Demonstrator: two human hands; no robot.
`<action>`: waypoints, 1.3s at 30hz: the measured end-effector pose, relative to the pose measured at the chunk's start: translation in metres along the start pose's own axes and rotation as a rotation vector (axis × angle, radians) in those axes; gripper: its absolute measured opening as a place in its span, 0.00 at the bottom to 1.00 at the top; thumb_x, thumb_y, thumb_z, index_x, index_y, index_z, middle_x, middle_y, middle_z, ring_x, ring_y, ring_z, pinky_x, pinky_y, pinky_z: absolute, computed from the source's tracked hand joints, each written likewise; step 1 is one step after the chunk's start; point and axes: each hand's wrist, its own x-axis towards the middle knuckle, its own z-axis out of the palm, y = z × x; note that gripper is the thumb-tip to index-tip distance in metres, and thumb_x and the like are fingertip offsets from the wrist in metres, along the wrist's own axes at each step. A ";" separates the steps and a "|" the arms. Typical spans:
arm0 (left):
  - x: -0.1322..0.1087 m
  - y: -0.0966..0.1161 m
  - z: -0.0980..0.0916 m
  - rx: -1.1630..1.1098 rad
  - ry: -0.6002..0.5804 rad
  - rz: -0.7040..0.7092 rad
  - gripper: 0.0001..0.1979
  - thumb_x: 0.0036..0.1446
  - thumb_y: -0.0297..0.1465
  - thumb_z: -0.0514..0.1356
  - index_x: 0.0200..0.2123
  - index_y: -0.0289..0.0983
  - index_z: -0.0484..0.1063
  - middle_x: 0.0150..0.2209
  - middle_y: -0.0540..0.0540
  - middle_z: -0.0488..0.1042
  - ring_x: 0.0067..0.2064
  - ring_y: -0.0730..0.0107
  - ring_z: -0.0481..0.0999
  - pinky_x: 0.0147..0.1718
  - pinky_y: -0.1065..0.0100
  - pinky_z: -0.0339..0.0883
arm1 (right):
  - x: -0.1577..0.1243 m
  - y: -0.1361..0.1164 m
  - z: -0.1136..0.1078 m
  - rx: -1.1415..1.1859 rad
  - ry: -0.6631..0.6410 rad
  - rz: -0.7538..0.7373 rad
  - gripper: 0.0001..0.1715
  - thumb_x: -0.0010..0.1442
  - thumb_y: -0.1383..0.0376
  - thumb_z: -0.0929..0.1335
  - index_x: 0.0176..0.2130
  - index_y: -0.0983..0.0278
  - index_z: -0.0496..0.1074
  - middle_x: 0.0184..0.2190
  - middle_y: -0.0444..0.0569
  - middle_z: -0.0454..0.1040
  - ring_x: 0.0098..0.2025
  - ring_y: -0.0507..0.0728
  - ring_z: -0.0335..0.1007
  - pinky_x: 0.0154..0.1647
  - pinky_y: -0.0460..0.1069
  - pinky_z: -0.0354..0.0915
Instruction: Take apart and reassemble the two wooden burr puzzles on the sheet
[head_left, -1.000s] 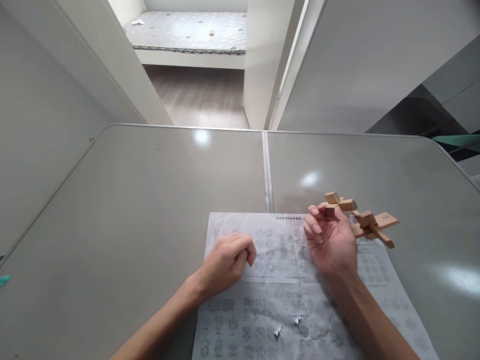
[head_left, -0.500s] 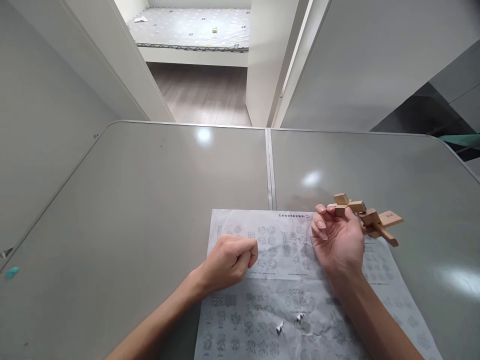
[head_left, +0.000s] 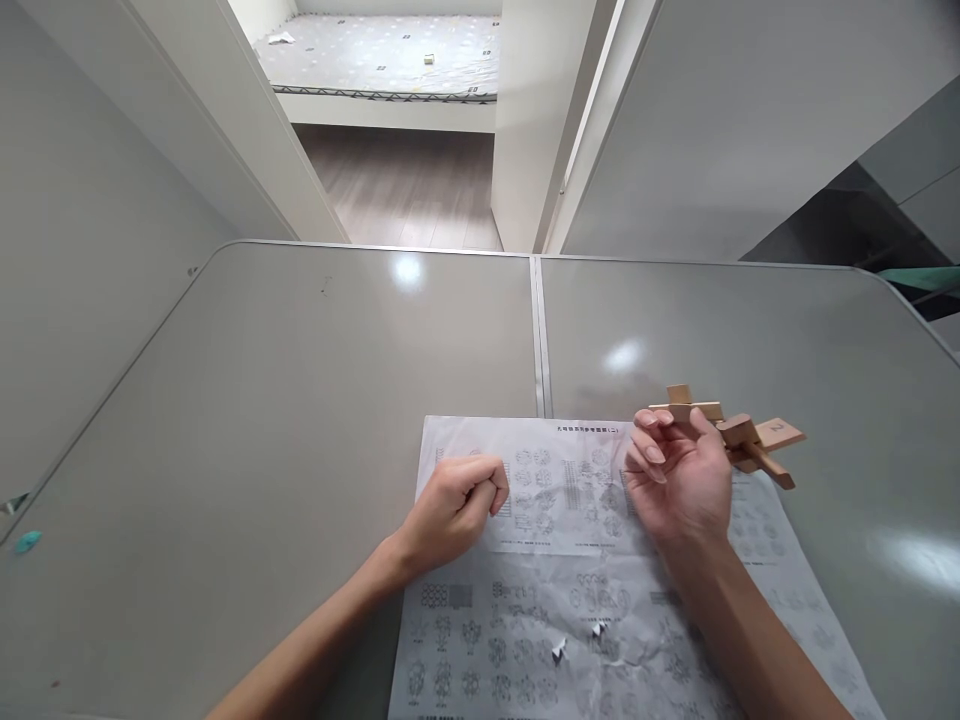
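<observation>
My right hand (head_left: pixel 679 485) is palm up over the right side of a printed sheet, its fingers and thumb curled around wooden burr puzzle pieces (head_left: pixel 705 411). More of the wood sticks out beyond the thumb, including a flat piece marked 2 (head_left: pixel 781 433) and a slanting stick (head_left: pixel 772 467). Whether all these pieces are joined I cannot tell. To the left, my left hand (head_left: pixel 456 508) is closed in a fist over the upper left of the sheet; anything inside it is hidden. The creased paper sheet (head_left: pixel 525 570) carries rows of small puzzle diagrams.
Two small torn paper scraps (head_left: pixel 559 650) lie on the sheet. The grey table (head_left: pixel 300 400) has a metal seam (head_left: pixel 541 340) down its middle. A small teal object (head_left: pixel 28 542) is at the left edge. Beyond the table, a doorway shows a bed (head_left: pixel 375 60).
My left fist has shifted slightly up and left. The wooden pieces at my right fingertips have turned and moved a little to the left, and the fingers have shifted slightly.
</observation>
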 end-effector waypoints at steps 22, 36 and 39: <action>0.000 0.005 -0.001 -0.149 -0.126 -0.039 0.11 0.52 0.25 0.50 0.20 0.40 0.53 0.18 0.56 0.50 0.21 0.77 0.48 0.21 0.68 0.44 | -0.026 0.022 0.013 -0.491 -0.310 -0.096 0.20 0.65 0.55 0.75 0.28 0.60 0.68 0.20 0.39 0.67 0.18 0.49 0.61 0.17 0.43 0.59; -0.013 -0.011 0.014 0.351 -0.092 0.318 0.23 0.65 0.21 0.53 0.23 0.39 0.43 0.21 0.56 0.41 0.23 0.71 0.38 0.21 0.65 0.45 | -0.031 0.033 0.009 -0.878 -0.411 -0.212 0.24 0.70 0.47 0.72 0.30 0.59 0.69 0.20 0.40 0.70 0.21 0.51 0.63 0.23 0.46 0.63; -0.014 -0.012 0.016 0.434 -0.049 0.356 0.24 0.69 0.22 0.51 0.21 0.39 0.45 0.21 0.56 0.43 0.23 0.70 0.38 0.21 0.66 0.48 | -0.031 0.034 0.010 -0.908 -0.429 -0.239 0.24 0.70 0.48 0.72 0.30 0.59 0.70 0.20 0.40 0.70 0.21 0.51 0.63 0.23 0.46 0.63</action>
